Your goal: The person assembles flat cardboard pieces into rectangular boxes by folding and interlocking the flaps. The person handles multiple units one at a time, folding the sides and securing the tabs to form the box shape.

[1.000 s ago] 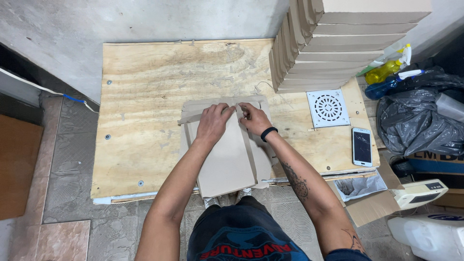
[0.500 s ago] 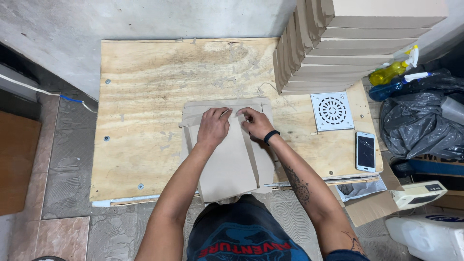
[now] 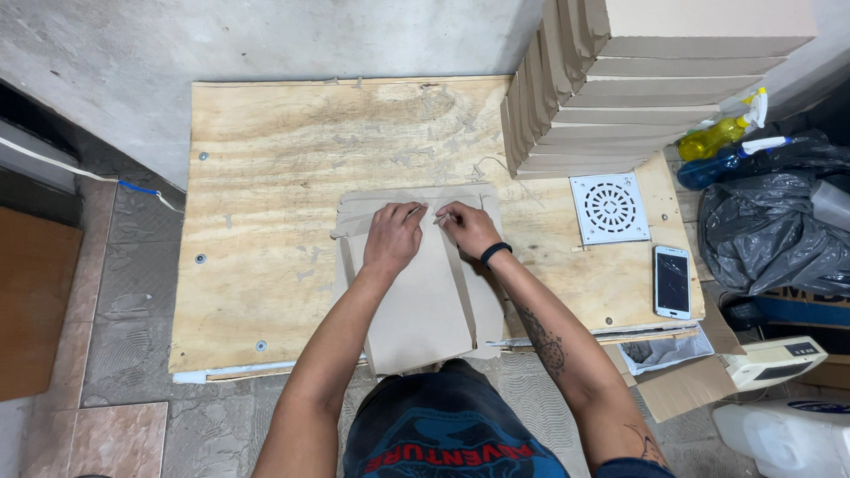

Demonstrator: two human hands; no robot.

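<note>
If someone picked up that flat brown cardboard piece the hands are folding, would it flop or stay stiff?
The flat brown cardboard piece would probably hold fairly stiff, since its near end overhangs the plywood board without drooping. It likely bends easily along its creases, where the left hand and right hand press a flap. It looks thin, so probably light.

Makeshift workshop — plywood bench [image 3: 266, 177], stacked cardboard [image 3: 602, 115], bare concrete wall [image 3: 266, 35].

Grey concrete wall [image 3: 266, 40], tiled floor [image 3: 133, 292]
</note>
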